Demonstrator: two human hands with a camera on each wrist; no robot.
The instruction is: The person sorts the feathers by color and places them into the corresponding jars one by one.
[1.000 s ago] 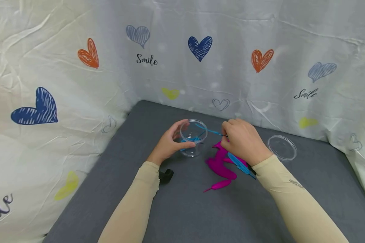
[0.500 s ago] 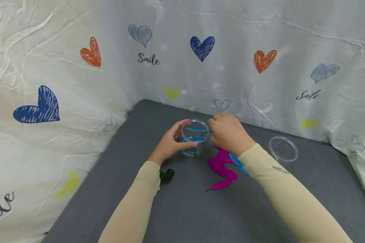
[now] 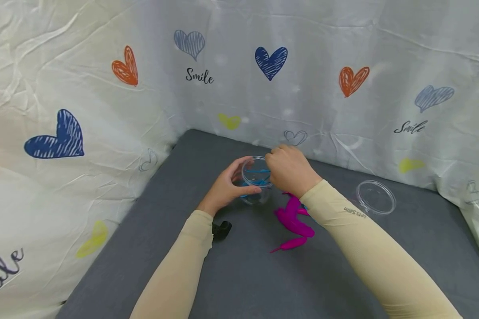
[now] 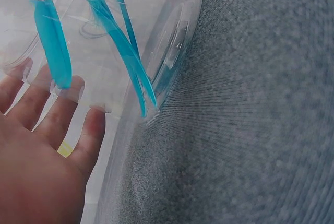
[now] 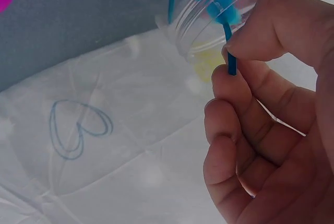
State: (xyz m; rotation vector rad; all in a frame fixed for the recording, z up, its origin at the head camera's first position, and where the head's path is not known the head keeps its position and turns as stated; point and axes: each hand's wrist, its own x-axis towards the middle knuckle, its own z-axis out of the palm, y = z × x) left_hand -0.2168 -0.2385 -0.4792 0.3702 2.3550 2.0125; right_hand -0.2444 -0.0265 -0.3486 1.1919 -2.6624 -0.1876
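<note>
In the head view, my left hand (image 3: pixel 225 190) grips a clear plastic jar (image 3: pixel 259 198), thumb in front and fingers behind its wall. Several blue feathers (image 4: pixel 125 51) lie inside, plain in the left wrist view. My right hand (image 3: pixel 291 170) is at the jar's mouth, pinching another blue feather (image 5: pixel 229 38) by the quill between thumb and forefinger. Its vane points into the opening. To the right of the jar, a magenta thing (image 3: pixel 293 221) with bulging sections and a thin tip, balloon-like in shape, lies on the table, partly hidden by my right wrist.
A round clear lid (image 3: pixel 376 198) lies flat on the grey-covered table (image 3: pixel 247 279), right of my right forearm. White cloth (image 3: pixel 231 97) printed with hearts hangs behind and to the left. A black object (image 3: pixel 222 230) juts out beside my left cuff.
My right hand has moved left with the pinched feather, bringing it from beside the jar over its mouth. The left hand keeps its grip on the jar. The head view has shifted slightly.
</note>
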